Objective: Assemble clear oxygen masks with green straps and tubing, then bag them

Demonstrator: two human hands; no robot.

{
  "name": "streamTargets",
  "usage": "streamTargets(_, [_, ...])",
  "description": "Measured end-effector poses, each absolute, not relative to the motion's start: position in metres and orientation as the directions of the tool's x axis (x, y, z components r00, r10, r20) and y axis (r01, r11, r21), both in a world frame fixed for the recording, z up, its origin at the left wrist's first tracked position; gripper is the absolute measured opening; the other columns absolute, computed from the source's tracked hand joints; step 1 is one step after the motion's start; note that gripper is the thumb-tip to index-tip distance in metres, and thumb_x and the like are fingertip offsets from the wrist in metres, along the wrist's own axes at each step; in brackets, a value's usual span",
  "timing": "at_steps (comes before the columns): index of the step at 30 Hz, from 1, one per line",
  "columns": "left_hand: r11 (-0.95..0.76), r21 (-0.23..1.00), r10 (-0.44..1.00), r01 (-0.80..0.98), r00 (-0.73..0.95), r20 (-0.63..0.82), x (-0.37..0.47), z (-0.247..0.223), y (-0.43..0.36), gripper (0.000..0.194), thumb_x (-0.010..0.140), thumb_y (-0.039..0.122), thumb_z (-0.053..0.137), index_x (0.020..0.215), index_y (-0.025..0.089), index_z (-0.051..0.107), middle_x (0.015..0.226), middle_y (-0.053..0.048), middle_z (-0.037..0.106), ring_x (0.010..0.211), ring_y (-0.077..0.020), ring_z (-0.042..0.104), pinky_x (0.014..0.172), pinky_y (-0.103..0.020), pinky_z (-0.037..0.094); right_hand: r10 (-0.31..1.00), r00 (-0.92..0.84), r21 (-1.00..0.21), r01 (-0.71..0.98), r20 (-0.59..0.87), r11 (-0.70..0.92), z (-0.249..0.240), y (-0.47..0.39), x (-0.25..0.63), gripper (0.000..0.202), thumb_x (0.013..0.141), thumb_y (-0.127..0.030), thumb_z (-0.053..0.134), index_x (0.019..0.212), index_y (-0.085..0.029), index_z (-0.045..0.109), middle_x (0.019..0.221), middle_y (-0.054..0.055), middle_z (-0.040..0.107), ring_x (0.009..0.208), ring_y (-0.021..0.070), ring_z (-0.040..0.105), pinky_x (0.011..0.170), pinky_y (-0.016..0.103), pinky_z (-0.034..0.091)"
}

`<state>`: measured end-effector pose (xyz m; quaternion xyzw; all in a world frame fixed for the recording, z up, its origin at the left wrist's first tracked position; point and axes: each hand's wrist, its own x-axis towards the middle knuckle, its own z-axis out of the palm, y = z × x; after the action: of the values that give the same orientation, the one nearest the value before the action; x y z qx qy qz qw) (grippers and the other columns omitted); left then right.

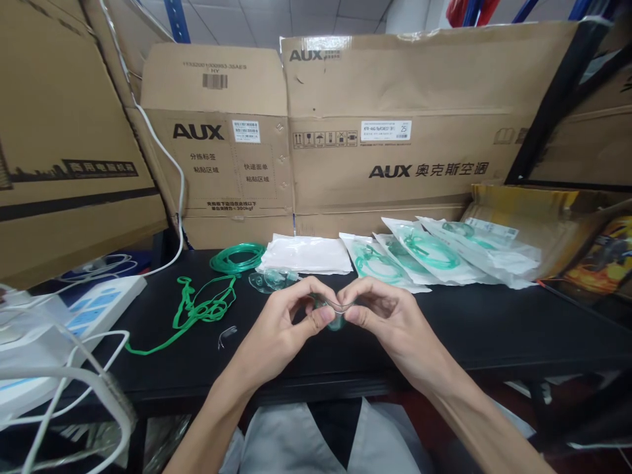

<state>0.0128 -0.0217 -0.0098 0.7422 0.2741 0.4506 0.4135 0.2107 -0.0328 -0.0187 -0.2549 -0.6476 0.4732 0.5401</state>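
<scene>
Both hands meet above the black table's front part, fingertips nearly touching. My left hand (296, 316) and my right hand (378, 306) each pinch one side of a small, clear greenish mask (336, 320), with a thin strip across its top between the fingers. Most of the mask is hidden behind the fingers. Beyond my left hand lie other clear plastic pieces (273, 280) and a coil of green tubing (237, 257). A tangled green elastic cord (205, 311) rests further left, near a small clear piece (227, 334).
White flat packets (306, 255) are stacked at the back of the black table (469, 329). Several sealed pouches (434, 253) with green tubing lie at the back right. A power strip (106, 306) with white cables is at left; cardboard boxes (336, 164) stand behind.
</scene>
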Motion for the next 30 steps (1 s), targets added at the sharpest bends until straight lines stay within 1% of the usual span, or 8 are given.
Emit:
streamTargets(4, [-0.513,0.856,0.776,0.063,0.461,0.431,0.011,-0.013,-0.018,0.016,0.096,0.036,0.068,0.092,0.021,0.069,0.086,0.0,0.064,0.08,-0.0163,0.049,0.072,-0.029,0.035,0.846,-0.298,-0.897,-0.178,0.441,0.405,-0.022,-0.029,0.209,0.008,0.09,-0.029,0.076,0.087,-0.022,0.072,0.093,0.002,0.07,0.093,0.018,0.061,0.088,0.032,0.046])
streamTargets(7, [-0.511,0.856,0.776,0.073,0.468,0.423,0.009,-0.015,-0.015,0.015,0.095,0.035,0.069,0.089,0.021,0.069,0.084,0.0,0.063,0.079,-0.0162,0.048,0.071,-0.029,0.034,0.861,-0.285,-0.906,-0.165,0.421,0.389,-0.025,-0.028,0.205,0.011,0.089,-0.031,0.077,0.085,-0.021,0.072,0.09,0.002,0.069,0.09,0.0179,0.059,0.086,0.031,0.044])
streamTargets(12, [-0.482,0.87,0.815,0.108,0.419,0.4,0.009,-0.017,-0.01,0.019,0.094,0.04,0.07,0.091,0.021,0.069,0.086,0.0,0.063,0.079,-0.0161,0.05,0.073,-0.029,0.037,0.879,-0.217,-0.905,-0.146,0.424,0.401,-0.028,-0.026,0.201,0.014,0.089,-0.035,0.076,0.09,-0.022,0.07,0.087,0.0,0.064,0.086,0.0166,0.058,0.081,0.029,0.044])
streamTargets(17, [-0.408,0.913,0.823,0.02,0.442,0.358,0.014,-0.018,-0.008,0.019,0.095,0.038,0.07,0.094,0.019,0.066,0.096,-0.001,0.064,0.088,-0.0166,0.058,0.081,-0.028,0.043,0.863,-0.263,-0.897,-0.026,0.433,0.442,-0.025,-0.023,0.208,0.013,0.086,-0.032,0.077,0.089,-0.022,0.069,0.09,0.001,0.065,0.085,0.0174,0.058,0.077,0.029,0.046])
streamTargets(21, [-0.389,0.921,0.813,0.02,0.478,0.333,0.016,-0.022,-0.005,0.019,0.096,0.037,0.068,0.094,0.018,0.065,0.094,-0.002,0.065,0.09,-0.0177,0.061,0.084,-0.029,0.044,0.849,-0.263,-0.872,0.049,0.459,0.487,-0.025,-0.021,0.212,0.01,0.092,-0.03,0.069,0.087,-0.022,0.07,0.088,0.002,0.065,0.084,0.0182,0.058,0.076,0.03,0.045])
streamTargets(25, [-0.423,0.902,0.807,0.086,0.488,0.332,0.013,-0.024,-0.004,0.019,0.095,0.038,0.067,0.091,0.019,0.066,0.087,-0.001,0.063,0.084,-0.0177,0.056,0.078,-0.029,0.04,0.849,-0.277,-0.874,0.058,0.45,0.482,-0.026,-0.022,0.212,0.01,0.092,-0.029,0.068,0.086,-0.022,0.07,0.085,0.002,0.065,0.082,0.0178,0.057,0.076,0.03,0.045])
streamTargets(28, [-0.443,0.886,0.8,0.134,0.505,0.324,0.01,-0.022,-0.006,0.015,0.094,0.035,0.067,0.09,0.02,0.067,0.083,0.001,0.061,0.079,-0.0165,0.05,0.072,-0.028,0.036,0.85,-0.319,-0.893,0.023,0.42,0.45,-0.024,-0.024,0.213,0.008,0.091,-0.026,0.07,0.083,-0.021,0.07,0.084,0.001,0.065,0.082,0.0177,0.058,0.08,0.031,0.046])
streamTargets(30, [-0.434,0.89,0.803,0.143,0.509,0.31,0.009,-0.02,-0.007,0.015,0.093,0.035,0.068,0.089,0.021,0.068,0.081,0.001,0.061,0.077,-0.0163,0.048,0.071,-0.027,0.035,0.847,-0.346,-0.903,-0.003,0.404,0.43,-0.024,-0.024,0.213,0.009,0.091,-0.027,0.071,0.084,-0.021,0.07,0.084,0.001,0.066,0.083,0.0179,0.06,0.082,0.032,0.047])
